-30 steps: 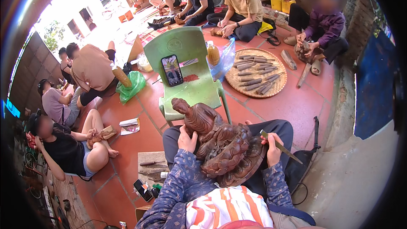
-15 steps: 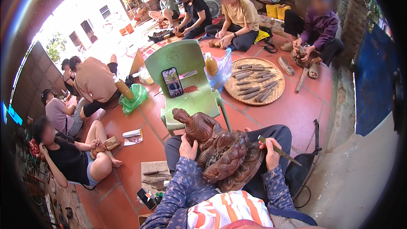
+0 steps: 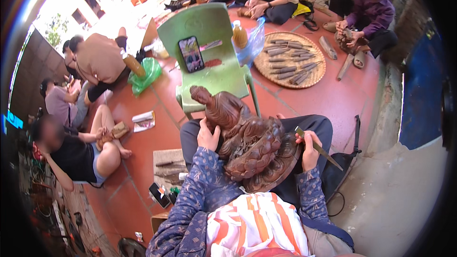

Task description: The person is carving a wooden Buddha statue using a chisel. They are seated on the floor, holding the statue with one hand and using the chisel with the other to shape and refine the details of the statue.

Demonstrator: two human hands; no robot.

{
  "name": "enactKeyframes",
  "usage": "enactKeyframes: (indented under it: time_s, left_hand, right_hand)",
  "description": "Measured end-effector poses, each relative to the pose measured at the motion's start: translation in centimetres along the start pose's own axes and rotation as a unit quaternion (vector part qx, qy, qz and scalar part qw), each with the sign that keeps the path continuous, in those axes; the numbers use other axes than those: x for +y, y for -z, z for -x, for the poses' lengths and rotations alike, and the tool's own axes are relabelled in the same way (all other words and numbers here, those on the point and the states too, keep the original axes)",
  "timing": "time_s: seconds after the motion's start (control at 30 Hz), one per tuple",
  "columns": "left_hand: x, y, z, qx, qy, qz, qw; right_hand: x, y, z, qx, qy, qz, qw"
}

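Note:
A dark brown carved wooden statue (image 3: 254, 143) of a seated figure on a lotus base leans across my lap, its head toward the upper left. My left hand (image 3: 208, 135) grips its side just below the shoulder. In my right hand (image 3: 310, 150), beside the base, is a flat metal chisel (image 3: 329, 159). The chisel slants down to the right, its lower end pointing away from the statue. Its blade and the wood are apart.
Ahead stands a green plastic chair (image 3: 190, 24) with a phone (image 3: 191, 54) on it. Right of it, a round woven tray (image 3: 318, 75) bears several carving tools. A mat (image 3: 162, 158) with more tools lies at left. Several people sit around on the tiled floor (image 3: 164, 114).
The whole scene has shifted upward in the picture as my view tips down. Both hands keep their holds on the statue and the chisel.

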State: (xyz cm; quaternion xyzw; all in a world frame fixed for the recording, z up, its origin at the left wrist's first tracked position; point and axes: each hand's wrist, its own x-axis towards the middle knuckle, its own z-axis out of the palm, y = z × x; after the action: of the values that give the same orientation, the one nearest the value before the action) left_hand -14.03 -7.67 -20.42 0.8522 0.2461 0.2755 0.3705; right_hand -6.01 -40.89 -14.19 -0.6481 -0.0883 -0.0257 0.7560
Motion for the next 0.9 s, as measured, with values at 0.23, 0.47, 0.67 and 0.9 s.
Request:
enactKeyframes:
  time_s: [0.23,0.47,0.67,0.9]
  left_hand:
    - [-0.1,1.6,-1.2,0.015,0.046,0.173,0.984]
    - [-2.0,7.0,-9.4,0.114,0.023,0.254,0.96]
    - [-5.9,7.2,-22.7,0.064,-0.009,0.152,0.986]
    - [-11.7,2.7,-35.1,0.067,0.062,0.089,0.992]
  right_hand:
    - [0.2,-0.3,-0.1,0.027,-0.018,-0.014,0.999]
    - [0.5,1.0,-1.8,0.002,-0.04,-0.154,0.987]
    - [-3.1,-1.7,-9.0,0.02,0.016,-0.122,0.992]
    - [-1.4,-11.3,-19.4,-0.136,-0.116,0.12,0.977]
